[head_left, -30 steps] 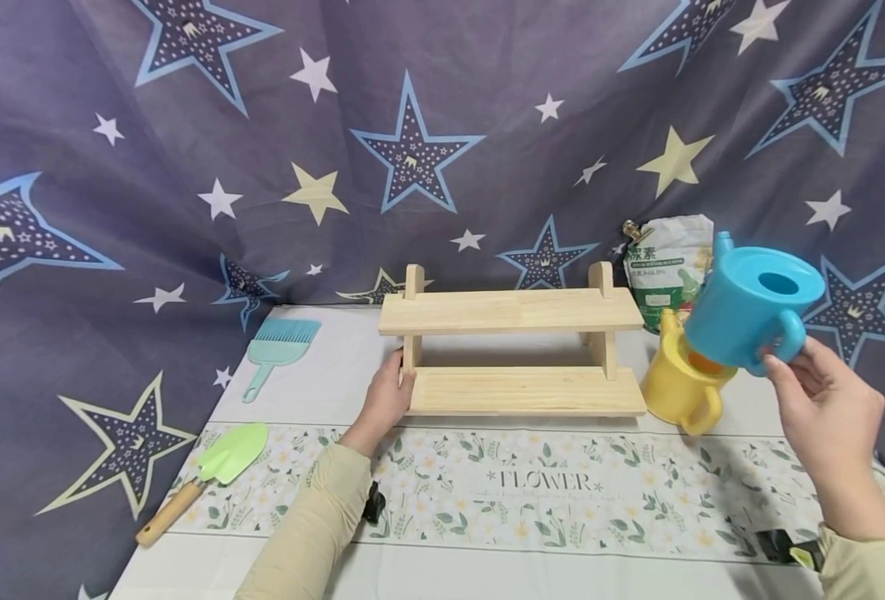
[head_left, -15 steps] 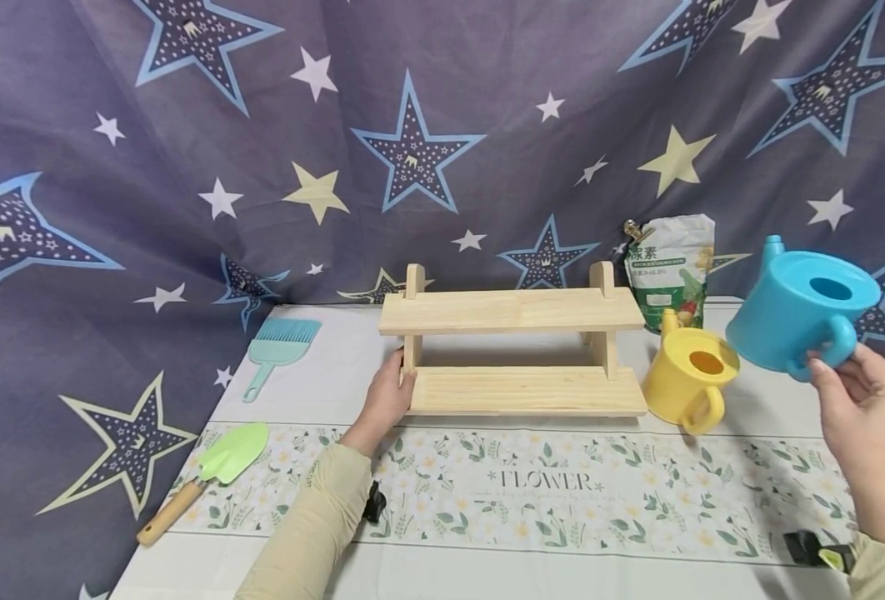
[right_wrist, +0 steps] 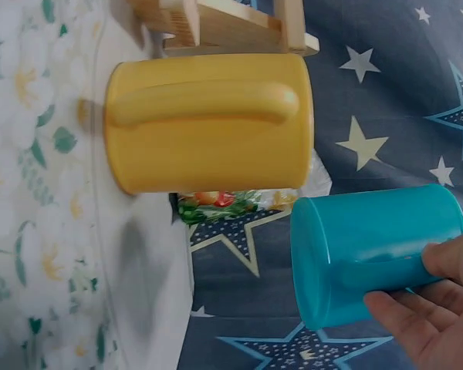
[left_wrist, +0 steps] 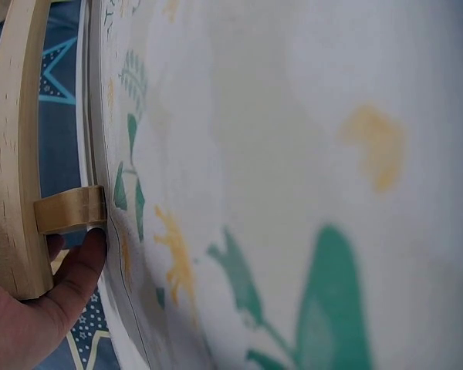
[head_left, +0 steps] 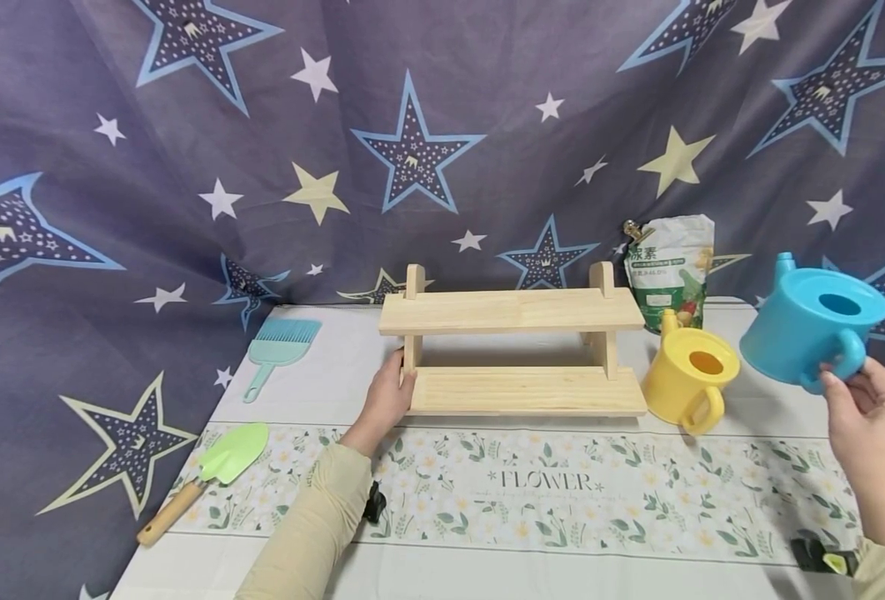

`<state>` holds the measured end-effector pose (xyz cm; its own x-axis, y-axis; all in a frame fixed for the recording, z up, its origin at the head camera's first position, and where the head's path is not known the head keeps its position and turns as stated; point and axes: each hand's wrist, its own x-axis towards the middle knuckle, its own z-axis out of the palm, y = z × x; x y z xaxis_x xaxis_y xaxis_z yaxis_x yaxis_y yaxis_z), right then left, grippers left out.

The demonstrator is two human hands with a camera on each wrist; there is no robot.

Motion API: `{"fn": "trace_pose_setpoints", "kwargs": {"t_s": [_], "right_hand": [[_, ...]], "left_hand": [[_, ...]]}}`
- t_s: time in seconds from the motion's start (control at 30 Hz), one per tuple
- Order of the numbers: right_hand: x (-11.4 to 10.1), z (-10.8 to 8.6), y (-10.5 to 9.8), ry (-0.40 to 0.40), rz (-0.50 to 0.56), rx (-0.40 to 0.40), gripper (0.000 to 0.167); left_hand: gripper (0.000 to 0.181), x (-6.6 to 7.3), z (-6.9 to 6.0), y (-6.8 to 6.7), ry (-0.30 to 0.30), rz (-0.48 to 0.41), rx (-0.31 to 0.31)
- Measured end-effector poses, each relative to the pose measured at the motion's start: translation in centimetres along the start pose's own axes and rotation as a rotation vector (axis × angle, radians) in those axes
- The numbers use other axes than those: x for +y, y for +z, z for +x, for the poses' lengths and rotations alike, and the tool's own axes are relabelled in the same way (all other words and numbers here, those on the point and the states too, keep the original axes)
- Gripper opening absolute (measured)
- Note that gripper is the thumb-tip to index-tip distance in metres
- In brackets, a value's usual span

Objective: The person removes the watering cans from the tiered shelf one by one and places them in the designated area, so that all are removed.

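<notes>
A two-tier wooden shelf (head_left: 517, 392) stands on the table, and my left hand (head_left: 384, 398) grips the left end of its lower board. In the left wrist view, the thumb is mostly hidden behind the wood, while the fingers (left_wrist: 81, 270) curl under the board. My right hand (head_left: 873, 433) pinches the handle of a blue watering can (head_left: 795, 325), which hangs above the table at the right. The right wrist view shows its underside apart from the tabletop. Left of it, a yellow watering can (head_left: 678, 379) stands upright beside the shelf's right end.
A white and green bag (head_left: 667, 279) with a metal clip stands behind the yellow can. At the left lie a teal brush (head_left: 281, 346) and a green trowel (head_left: 232, 452) with a wooden handle. A star-patterned curtain (head_left: 487, 167) hangs behind the table.
My right hand has carried the blue watering can rightward, from above the yellow can, and then slightly lower. My left hand and the shelf have stayed where they were.
</notes>
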<state>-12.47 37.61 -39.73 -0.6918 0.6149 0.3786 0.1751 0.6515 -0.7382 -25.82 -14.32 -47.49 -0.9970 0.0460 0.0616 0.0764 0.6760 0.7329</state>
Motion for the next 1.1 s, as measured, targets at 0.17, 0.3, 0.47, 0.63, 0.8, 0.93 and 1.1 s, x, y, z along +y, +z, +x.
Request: {"fn": "trace_pose_setpoints", "kwargs": {"t_s": [0.17,0.3,0.47,0.63,0.8,0.93,1.1], "right_hand": [[1.0,-0.4,0.4,0.031,-0.047,-0.003,0.040],[1.7,-0.9,0.7,0.010,-0.079,0.010,0.039],[2.5,-1.3,1.1,-0.018,-0.118,0.026,0.039],[2.9,-1.6,1.6,0.002,-0.128,0.001,0.039],[3.3,-1.9,1.9,0.080,-0.129,-0.053,0.041],[3.6,-2.0,2.2,0.127,-0.131,-0.087,0.043],[4.2,-2.1,2.8,0.138,-0.123,-0.107,0.044]], "left_hand": [[0.049,-0.1,0.0,0.0,0.003,-0.006,0.001],[0.048,-0.1,0.0,0.0,0.013,-0.004,0.002],[0.049,-0.1,0.0,0.0,0.016,-0.001,0.005],[0.049,0.1,-0.1,-0.1,0.002,-0.008,0.002],[0.050,0.1,-0.1,-0.1,-0.004,-0.008,-0.003],[0.050,0.2,-0.1,-0.1,-0.003,-0.005,-0.004],[0.050,0.1,0.0,-0.1,-0.002,-0.009,0.002]]}}
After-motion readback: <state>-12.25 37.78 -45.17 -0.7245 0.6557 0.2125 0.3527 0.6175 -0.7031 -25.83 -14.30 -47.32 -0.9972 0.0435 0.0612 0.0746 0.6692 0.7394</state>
